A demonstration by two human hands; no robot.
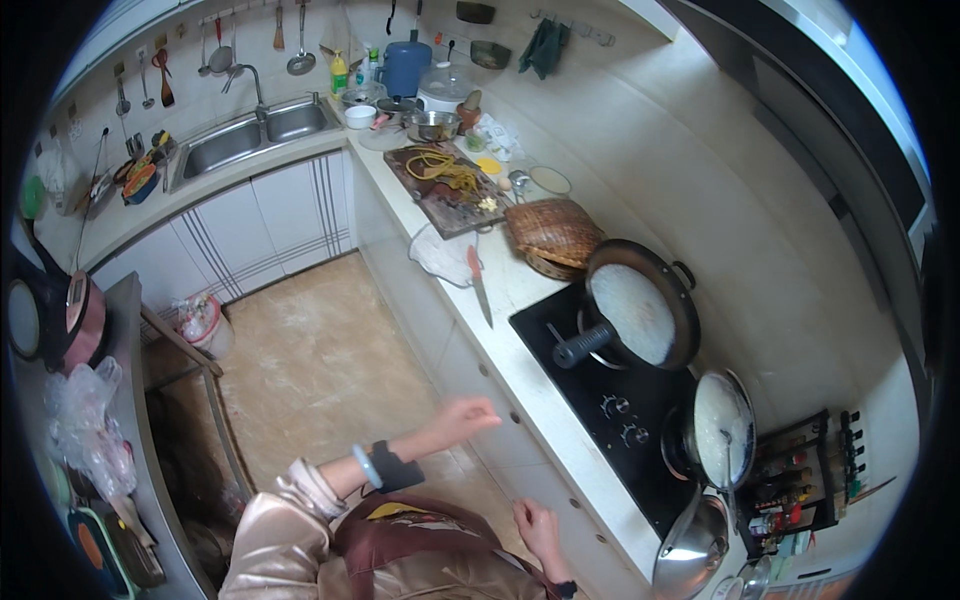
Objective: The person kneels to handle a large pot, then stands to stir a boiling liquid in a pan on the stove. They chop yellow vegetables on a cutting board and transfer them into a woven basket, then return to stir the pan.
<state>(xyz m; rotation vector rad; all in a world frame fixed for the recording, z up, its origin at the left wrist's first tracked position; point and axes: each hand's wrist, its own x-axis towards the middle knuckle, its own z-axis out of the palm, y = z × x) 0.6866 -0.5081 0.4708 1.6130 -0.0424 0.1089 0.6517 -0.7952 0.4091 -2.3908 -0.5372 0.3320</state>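
Observation:
My left hand [469,420], with a pale bangle and a black band at the wrist, hangs over the floor beside the counter front, its fingers curled and nothing visible in them. Lower down, my right hand [537,525] is loosely closed near the cabinet drawers, also with nothing visible in it. Beyond the hands, a wok [634,313] of white, grainy food, maybe rice, rests on the black gas hob [559,330]. A second pan [721,427] holds pale, wet food and a ladle. A knife [481,289] lies on the counter by a white cloth [444,253].
A cutting board [450,187] with yellow-brown strands, a woven basket [555,232] and a steel pot [433,126] line the counter. The double sink [225,152] is at the far left. A metal lid [694,544], a bottle rack [795,480], a bin [214,334] and a side table [154,450] stand around.

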